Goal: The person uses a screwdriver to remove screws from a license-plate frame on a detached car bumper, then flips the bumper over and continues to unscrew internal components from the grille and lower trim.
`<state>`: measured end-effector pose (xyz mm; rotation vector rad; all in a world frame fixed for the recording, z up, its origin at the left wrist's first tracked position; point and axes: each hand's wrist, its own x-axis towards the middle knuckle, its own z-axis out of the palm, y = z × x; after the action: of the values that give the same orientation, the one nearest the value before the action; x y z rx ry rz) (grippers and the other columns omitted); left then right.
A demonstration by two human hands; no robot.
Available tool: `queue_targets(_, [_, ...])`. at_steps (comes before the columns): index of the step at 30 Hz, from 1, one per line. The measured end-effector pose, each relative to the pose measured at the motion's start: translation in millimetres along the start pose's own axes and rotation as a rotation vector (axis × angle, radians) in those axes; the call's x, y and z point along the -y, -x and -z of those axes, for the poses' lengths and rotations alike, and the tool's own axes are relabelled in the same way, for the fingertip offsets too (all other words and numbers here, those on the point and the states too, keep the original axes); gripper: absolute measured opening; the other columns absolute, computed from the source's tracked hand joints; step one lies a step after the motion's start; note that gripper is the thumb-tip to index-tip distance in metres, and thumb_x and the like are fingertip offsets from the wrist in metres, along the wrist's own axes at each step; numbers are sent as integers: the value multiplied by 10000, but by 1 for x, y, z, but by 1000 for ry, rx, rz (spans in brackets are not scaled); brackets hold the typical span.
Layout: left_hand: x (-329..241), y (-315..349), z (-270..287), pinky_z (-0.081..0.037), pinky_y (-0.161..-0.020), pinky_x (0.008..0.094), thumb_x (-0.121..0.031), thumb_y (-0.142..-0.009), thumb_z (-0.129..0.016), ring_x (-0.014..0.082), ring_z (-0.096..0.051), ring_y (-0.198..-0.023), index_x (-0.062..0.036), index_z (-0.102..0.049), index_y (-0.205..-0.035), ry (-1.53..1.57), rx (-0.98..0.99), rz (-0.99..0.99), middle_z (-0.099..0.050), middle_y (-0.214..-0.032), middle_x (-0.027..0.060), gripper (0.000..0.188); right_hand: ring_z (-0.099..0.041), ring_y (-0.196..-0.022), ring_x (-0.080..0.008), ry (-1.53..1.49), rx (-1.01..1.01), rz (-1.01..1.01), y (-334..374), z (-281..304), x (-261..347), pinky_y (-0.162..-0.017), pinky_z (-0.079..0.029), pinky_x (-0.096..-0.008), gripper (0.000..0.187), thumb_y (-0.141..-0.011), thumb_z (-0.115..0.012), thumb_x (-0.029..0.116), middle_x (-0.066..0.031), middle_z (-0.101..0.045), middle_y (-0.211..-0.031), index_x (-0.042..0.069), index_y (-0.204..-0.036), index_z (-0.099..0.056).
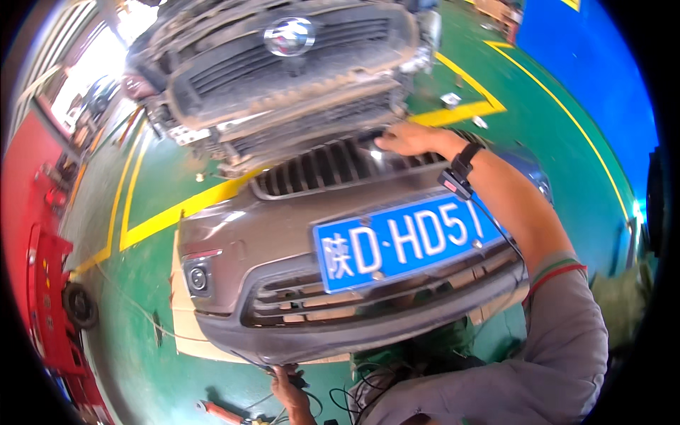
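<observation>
A brown car front bumper lies tilted in front of me, with a black slatted grille along its top and a blue licence plate across its middle. My right hand reaches over it, fingers closed on the upper edge at the grille. A dark band with a small box and a cable sits on that wrist. Low down, my left hand is closed around something dark beneath the bumper's lower lip; its kind is hard to see. A round lamp sits in the bumper's left corner.
Beyond stands a car with its front exposed. Cardboard lies under the bumper on the green floor. An orange-handled tool and loose cables lie near my left hand. At left is a red wheeled cart; a blue wall rises at right.
</observation>
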<state>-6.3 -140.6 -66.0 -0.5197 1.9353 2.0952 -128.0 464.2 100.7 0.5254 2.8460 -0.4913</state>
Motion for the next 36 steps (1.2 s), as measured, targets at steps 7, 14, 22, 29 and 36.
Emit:
queue_targets(7, [44,2,15,-609,-648,409,-426,-970,-660,295,-706,-872,-14,-555,-772,95,55,186,-679,-871,152,469,-464,-1376,-383,-93,301,-197,-53,-11,58,-1116,-367,-467,1092,-821,-428,869,-286,-496,-1456,-77,-1349,-564])
queue_targets(14, [39,10,-4,-592,-692,359,-498,-873,-749,237,-708,-800,28,-646,-1065,123,193,237,-725,-938,139,569,-338,-1448,-408,-531,210,-383,-89,-34,41,-1161,-289,-525,968,-911,-592,651,-307,-376,-1530,-89,-1488,-355])
queue_targets(22, [6,6,-11,-567,-698,356,-377,-867,-778,233,-699,-821,42,-683,-1104,194,318,321,-739,-1025,147,491,-410,-1413,-391,-468,106,-423,-79,-32,54,-1128,-343,-485,768,-988,-527,520,-310,-432,-1497,-130,-1393,-469])
queue_targets(29, [27,-14,-14,-541,-772,384,-93,-776,-759,282,-667,-862,13,-625,-1222,290,276,418,-706,-1045,124,478,-569,-926,-239,-518,-213,-229,-82,-15,43,-805,-470,-448,576,-954,-643,341,-262,-650,-1007,-221,-1061,-570])
queue_targets(36, [36,-32,-43,-547,-741,432,-16,-667,-726,300,-645,-879,-17,-614,-1188,375,254,483,-662,-994,111,532,-425,-648,-161,-449,-384,-113,-50,35,60,-581,-390,-411,417,-974,-635,279,-44,-492,-651,-59,-740,-567])
